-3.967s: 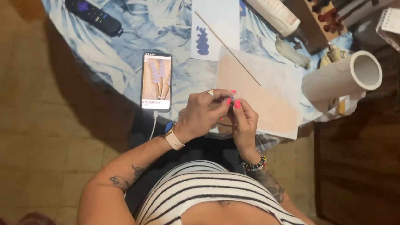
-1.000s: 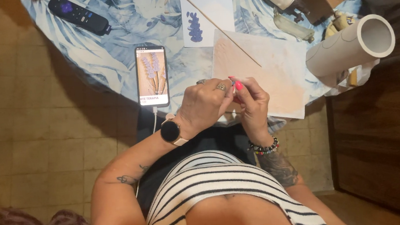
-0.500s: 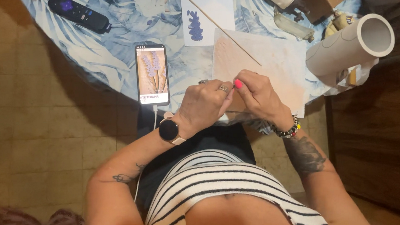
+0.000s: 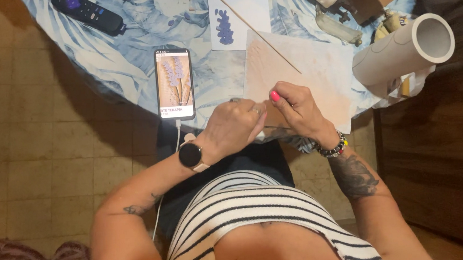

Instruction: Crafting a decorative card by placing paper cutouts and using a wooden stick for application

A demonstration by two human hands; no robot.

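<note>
Looking down: person sitting at a round table with a blue leafy cloth, both hands together at the near edge.

Left hand: wearing a round black watch on the wrist, fingers curled in tight toward the other hand. Looks like a pinch on something tiny, but I honestly can't tell what, it's hidden between the fingers.

Right hand: pink nails, beaded bracelet on the wrist, fingers bent and bunched right up against the left ones. Same deal, whatever's being pinched is too small to see.

Where the hands are: touching each other, resting over the near edge of a pinkish sheet of paper.

Stick: thin wooden one lying slanted, running from about 11 o'clock of the hands down onto the pinkish sheet.

White card: at 12 o'clock of the hands, with a purple flower shape on it.

Phone: at 10 o'clock of the left hand, screen lit with a picture of purple flower stems, white cable hanging off the table edge.

Remote: black, far off at 10 o'clock.

Cardboard tube: big pale one at 2 o'clock of the right hand, lying on its side.
</note>
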